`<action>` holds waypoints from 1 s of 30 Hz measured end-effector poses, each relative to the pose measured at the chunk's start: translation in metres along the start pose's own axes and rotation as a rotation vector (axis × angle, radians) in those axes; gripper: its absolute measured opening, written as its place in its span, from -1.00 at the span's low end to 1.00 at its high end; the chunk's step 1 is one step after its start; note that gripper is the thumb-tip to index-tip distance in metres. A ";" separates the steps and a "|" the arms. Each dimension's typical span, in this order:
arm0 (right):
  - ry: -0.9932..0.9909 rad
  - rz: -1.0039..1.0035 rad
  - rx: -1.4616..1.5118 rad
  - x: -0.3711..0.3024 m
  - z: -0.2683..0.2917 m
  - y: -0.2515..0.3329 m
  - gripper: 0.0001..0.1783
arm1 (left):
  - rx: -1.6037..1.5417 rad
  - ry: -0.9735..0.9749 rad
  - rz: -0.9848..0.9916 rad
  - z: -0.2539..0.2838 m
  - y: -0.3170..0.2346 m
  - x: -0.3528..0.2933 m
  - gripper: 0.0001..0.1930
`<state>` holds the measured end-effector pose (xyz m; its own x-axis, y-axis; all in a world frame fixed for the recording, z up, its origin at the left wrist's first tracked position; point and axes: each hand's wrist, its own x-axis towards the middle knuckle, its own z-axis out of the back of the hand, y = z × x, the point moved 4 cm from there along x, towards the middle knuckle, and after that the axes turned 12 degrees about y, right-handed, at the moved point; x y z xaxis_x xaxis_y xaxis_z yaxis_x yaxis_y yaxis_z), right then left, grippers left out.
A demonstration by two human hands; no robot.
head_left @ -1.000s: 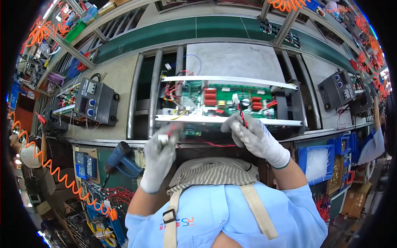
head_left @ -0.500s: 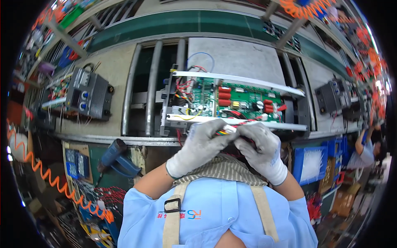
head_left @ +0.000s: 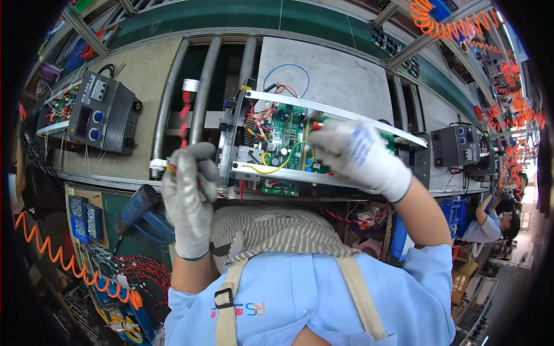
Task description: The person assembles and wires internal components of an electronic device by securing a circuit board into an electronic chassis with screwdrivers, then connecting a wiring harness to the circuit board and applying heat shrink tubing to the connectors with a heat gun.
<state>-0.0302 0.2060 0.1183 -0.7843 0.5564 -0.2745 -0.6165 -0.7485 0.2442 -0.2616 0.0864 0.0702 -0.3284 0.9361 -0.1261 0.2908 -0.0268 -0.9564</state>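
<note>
My left hand (head_left: 190,193), in a grey-white glove, is closed on a wire harness with white connectors. Its twisted red and black wires (head_left: 184,118) rise above the fingers to a white end. My gloved right hand (head_left: 360,155) reaches over the green circuit board (head_left: 284,128) in an open metal chassis. Its fingers are bent toward the board, slightly blurred, and whatever lies under them is hidden. A yellow-green wire (head_left: 299,151) loops up near those fingertips. White rails (head_left: 340,115) run along the chassis's long sides, and coloured wires crowd its left end.
Grey-cased units stand on the line at left (head_left: 107,115) and right (head_left: 456,145). Metal rollers (head_left: 206,92) lie left of the chassis. Below the line at left are a blue heat gun (head_left: 141,209) and blue bins of small parts (head_left: 86,218). Orange coiled hoses (head_left: 456,26) hang around.
My hands, together at the chassis's near edge before, have parted. The left has moved left with the wire harness; the right has gone up over the board. The view has shifted slightly.
</note>
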 end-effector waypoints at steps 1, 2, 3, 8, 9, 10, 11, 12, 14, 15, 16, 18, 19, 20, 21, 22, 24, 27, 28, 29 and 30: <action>0.075 0.037 -0.011 0.003 -0.013 0.006 -0.84 | -0.011 0.000 0.082 -0.002 0.007 -0.005 -0.58; 0.059 0.042 -0.028 0.004 -0.021 0.006 -0.85 | 0.006 0.036 0.092 -0.006 0.013 -0.006 -0.58; 0.074 0.043 -0.030 0.003 -0.023 0.007 -0.85 | -0.011 0.078 0.098 -0.008 0.015 -0.006 -0.60; 0.092 -0.061 -0.004 0.004 -0.027 0.004 -0.82 | -0.006 0.170 0.150 -0.012 0.008 -0.002 -0.63; 0.135 -0.077 -0.019 0.005 -0.030 0.003 -0.82 | -0.011 0.174 0.147 -0.012 0.005 -0.002 -0.63; 0.139 -0.080 -0.020 0.008 -0.029 0.004 -0.82 | 0.004 0.193 0.173 -0.012 0.005 0.000 -0.63; 0.151 -0.083 -0.042 0.010 -0.027 0.005 -0.83 | 0.021 0.213 0.197 -0.012 0.005 0.002 -0.63; 0.163 -0.086 -0.064 0.012 -0.027 0.007 -0.82 | 0.027 0.208 0.199 -0.012 0.005 0.003 -0.63; 0.187 -0.095 -0.061 0.017 -0.028 0.006 -0.81 | 0.036 0.205 0.198 -0.011 0.007 0.004 -0.62; 0.210 -0.102 -0.057 0.019 -0.029 0.006 -0.79 | 0.047 0.201 0.196 -0.011 0.007 0.004 -0.62; 0.213 -0.099 -0.056 0.022 -0.026 0.009 -0.79 | 0.047 0.198 0.198 -0.011 0.007 0.004 -0.62; 0.295 -0.124 -0.056 0.028 -0.017 0.014 -0.82 | 0.067 0.194 0.199 -0.013 0.006 0.004 -0.61; 0.292 -0.127 -0.051 0.029 -0.018 0.014 -0.82 | 0.071 0.198 0.200 -0.014 0.006 0.004 -0.61; 0.293 -0.090 -0.080 0.030 -0.021 0.013 -0.85 | 0.070 0.204 0.195 -0.016 0.005 0.005 -0.61; 0.292 -0.053 -0.109 0.031 -0.021 0.013 -0.88 | 0.069 0.212 0.187 -0.018 0.004 0.005 -0.62; 0.367 -0.087 -0.130 0.036 -0.018 0.015 -0.90 | 0.036 0.227 0.185 -0.019 0.003 0.005 -0.62; 0.365 -0.074 -0.119 0.041 -0.020 0.017 -0.89 | 0.058 0.213 0.171 -0.019 0.004 0.003 -0.63; 0.312 -0.049 -0.077 0.030 -0.020 0.012 -0.86 | 0.067 0.202 0.111 -0.014 0.009 0.002 -0.63; 0.162 -0.055 0.025 0.018 -0.025 0.007 -0.82 | 0.074 0.204 0.106 -0.012 0.011 0.002 -0.62; 0.016 -0.054 0.126 0.002 -0.027 0.003 -0.78 | 0.078 0.202 0.104 -0.010 0.011 0.003 -0.62; -0.067 -0.075 0.209 -0.022 -0.013 0.008 -0.67 | 0.099 0.185 0.076 -0.007 0.009 0.000 -0.60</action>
<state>-0.0166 0.1831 0.1144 -0.7342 0.6359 -0.2381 -0.6688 -0.6169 0.4149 -0.2524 0.0887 0.0633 -0.1359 0.9781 -0.1575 0.2161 -0.1259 -0.9682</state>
